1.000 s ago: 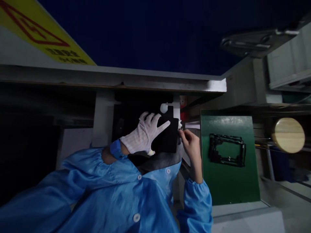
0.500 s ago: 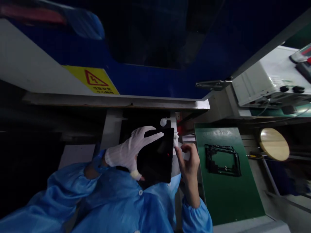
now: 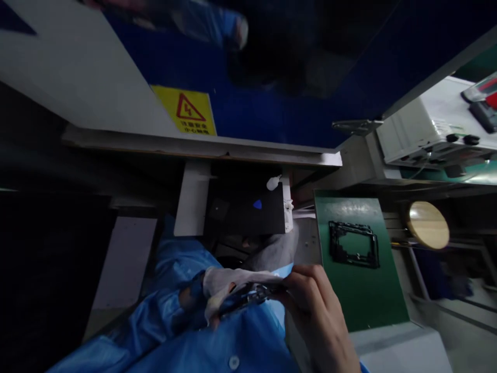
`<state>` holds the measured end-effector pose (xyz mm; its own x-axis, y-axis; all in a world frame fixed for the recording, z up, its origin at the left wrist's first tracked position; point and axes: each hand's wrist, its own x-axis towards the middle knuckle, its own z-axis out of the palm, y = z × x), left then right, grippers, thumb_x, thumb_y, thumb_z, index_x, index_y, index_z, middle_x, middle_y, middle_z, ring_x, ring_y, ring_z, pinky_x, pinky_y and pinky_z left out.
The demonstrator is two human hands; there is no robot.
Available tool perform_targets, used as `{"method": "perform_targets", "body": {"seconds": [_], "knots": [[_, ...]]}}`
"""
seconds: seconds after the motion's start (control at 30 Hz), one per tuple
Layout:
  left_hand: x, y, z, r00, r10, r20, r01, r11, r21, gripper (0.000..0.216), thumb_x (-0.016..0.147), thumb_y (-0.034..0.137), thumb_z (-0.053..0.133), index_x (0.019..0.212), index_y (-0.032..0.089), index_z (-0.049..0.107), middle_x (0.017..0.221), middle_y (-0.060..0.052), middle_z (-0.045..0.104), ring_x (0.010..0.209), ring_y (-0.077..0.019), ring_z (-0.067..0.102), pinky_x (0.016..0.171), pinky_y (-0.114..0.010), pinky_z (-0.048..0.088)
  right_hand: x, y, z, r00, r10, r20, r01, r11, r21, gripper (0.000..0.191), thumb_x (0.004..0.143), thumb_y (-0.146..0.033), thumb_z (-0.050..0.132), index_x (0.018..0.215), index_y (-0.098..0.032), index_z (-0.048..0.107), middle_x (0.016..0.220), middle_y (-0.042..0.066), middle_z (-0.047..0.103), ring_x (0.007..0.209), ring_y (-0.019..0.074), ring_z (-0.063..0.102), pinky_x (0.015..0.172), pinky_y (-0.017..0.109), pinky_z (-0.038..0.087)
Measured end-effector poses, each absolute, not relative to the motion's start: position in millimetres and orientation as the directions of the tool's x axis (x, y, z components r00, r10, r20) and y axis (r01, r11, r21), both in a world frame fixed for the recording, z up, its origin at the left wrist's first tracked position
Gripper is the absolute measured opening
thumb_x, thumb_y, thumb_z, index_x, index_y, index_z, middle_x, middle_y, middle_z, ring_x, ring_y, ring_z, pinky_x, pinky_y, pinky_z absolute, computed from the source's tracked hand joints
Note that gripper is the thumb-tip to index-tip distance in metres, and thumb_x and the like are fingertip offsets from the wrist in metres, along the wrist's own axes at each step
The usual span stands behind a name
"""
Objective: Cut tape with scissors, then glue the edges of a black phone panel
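Panel (image 3: 250, 299), thin, dk, w/ glints

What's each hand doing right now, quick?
Left hand, white-gloved: closed on a thin dark panel.
Right hand, bare: closed on the same panel, pinching its right end.

Glossy blue coat (image 3: 256, 339), white button (image 3: 233, 362), white-gloved left hand (image 3: 221, 282)

Gap between hands (image 3: 320, 308) and platform (image 3: 244, 220), cabinet (image 3: 267, 119) beyond
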<state>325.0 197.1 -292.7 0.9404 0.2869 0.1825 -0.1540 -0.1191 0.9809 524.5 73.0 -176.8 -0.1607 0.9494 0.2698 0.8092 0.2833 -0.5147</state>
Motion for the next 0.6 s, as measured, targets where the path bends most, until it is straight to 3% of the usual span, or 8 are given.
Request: {"method": "perform_targets", "body": {"seconds": [0.07, 0.13, 0.2, 0.27, 0.33, 0.4, 0.47, 0.6], "knots": [[321, 185, -300, 0.949, 0.160, 0.273, -0.285, 0.059, 0.957, 0.117, 0.065, 0.111, 0.078, 0.132, 0.016, 0.085, 0.120, -0.015, 0.086, 0.128, -0.0448, 0.087, 0.093, -0.043, 0.074, 530, 57, -181, -0.114, 0.968, 0.224, 0.835, 0.215, -0.506, 0.009, 0.122, -0.030, 0.074, 0.130, -0.027, 0.071, 0.108, 0.006, 0.081, 0.089, 0.0227, 0.083, 0.074, 0.032, 0.068], [312, 171, -304, 0.953, 0.119, 0.280, -0.300, 0.219, 0.928, 0.099, 0.080, 0.085, 0.091, 0.148, 0.013, 0.081, 0.132, -0.018, 0.088, 0.133, -0.0417, 0.087, 0.106, -0.041, 0.073, 529, 42, -185, -0.057, 0.974, 0.218, 0.868, 0.156, -0.471, 0.008, 0.125, -0.035, 0.070, 0.126, -0.027, 0.070, 0.104, 0.005, 0.080, 0.087, 0.0222, 0.083, 0.072, 0.031, 0.067], [303, 155, -301, 0.961, 0.214, 0.176, -0.236, 0.299, 0.925, 0.087, 0.091, 0.057, 0.094, 0.164, 0.014, 0.074, 0.147, -0.019, 0.086, 0.141, -0.0382, 0.085, 0.118, -0.043, 0.070, 522, 29, -189, 0.020, 0.976, 0.218, 0.891, 0.081, -0.446, 0.014, 0.127, -0.040, 0.066, 0.121, -0.027, 0.069, 0.100, 0.004, 0.078, 0.083, 0.0215, 0.081, 0.072, 0.031, 0.066], [298, 138, -292, 0.938, 0.346, 0.030, -0.120, 0.241, 0.963, 0.063, 0.103, 0.037, 0.083, 0.162, 0.018, 0.078, 0.148, -0.014, 0.088, 0.136, -0.0316, 0.088, 0.119, -0.040, 0.071, 511, 18, -193, 0.107, 0.969, 0.222, 0.896, 0.003, -0.444, 0.017, 0.128, -0.041, 0.064, 0.118, -0.027, 0.070, 0.099, 0.004, 0.076, 0.082, 0.0213, 0.079, 0.072, 0.031, 0.065], [299, 123, -279, 0.869, 0.495, -0.020, -0.038, 0.108, 0.993, 0.038, 0.106, 0.021, 0.072, 0.140, 0.018, 0.089, 0.131, -0.010, 0.094, 0.119, -0.0257, 0.093, 0.110, -0.033, 0.074, 500, 7, -196, 0.188, 0.953, 0.238, 0.891, -0.063, -0.449, 0.018, 0.127, -0.040, 0.065, 0.117, -0.027, 0.071, 0.100, 0.004, 0.076, 0.083, 0.0217, 0.077, 0.075, 0.032, 0.064], [303, 111, -266, 0.785, 0.619, 0.034, -0.004, -0.050, 0.999, 0.032, 0.102, 0.009, 0.066, 0.120, 0.018, 0.091, 0.114, -0.006, 0.095, 0.104, -0.0215, 0.094, 0.101, -0.025, 0.074, 492, -4, -196, 0.195, 0.952, 0.237, 0.887, -0.068, -0.457, 0.010, 0.125, -0.034, 0.069, 0.119, -0.027, 0.071, 0.099, 0.005, 0.076, 0.083, 0.0220, 0.077, 0.075, 0.033, 0.064], [307, 102, -258, 0.721, 0.680, 0.135, 0.003, -0.198, 0.980, 0.033, 0.100, 0.004, 0.063, 0.117, 0.019, 0.088, 0.108, -0.004, 0.094, 0.100, -0.0201, 0.094, 0.097, -0.022, 0.074, 487, -15, -194, 0.176, 0.963, 0.205, 0.878, -0.059, -0.475, 0.003, 0.122, -0.023, 0.071, 0.123, -0.026, 0.073, 0.099, 0.004, 0.076, 0.083, 0.0223, 0.077, 0.075, 0.034, 0.065], [311, 89, -261, 0.710, 0.655, 0.257, 0.006, -0.370, 0.929, 0.032, 0.104, 0.002, 0.060, 0.116, 0.020, 0.083, 0.101, -0.006, 0.092, 0.089, -0.0198, 0.092, 0.086, -0.024, 0.074, 487, -36, -191, 0.243, 0.956, 0.163, 0.858, -0.134, -0.496, 0.022, 0.114, -0.011, 0.075, 0.130, -0.026, 0.075, 0.109, 0.007, 0.081, 0.090, 0.0244, 0.082, 0.080, 0.036, 0.068]]}}
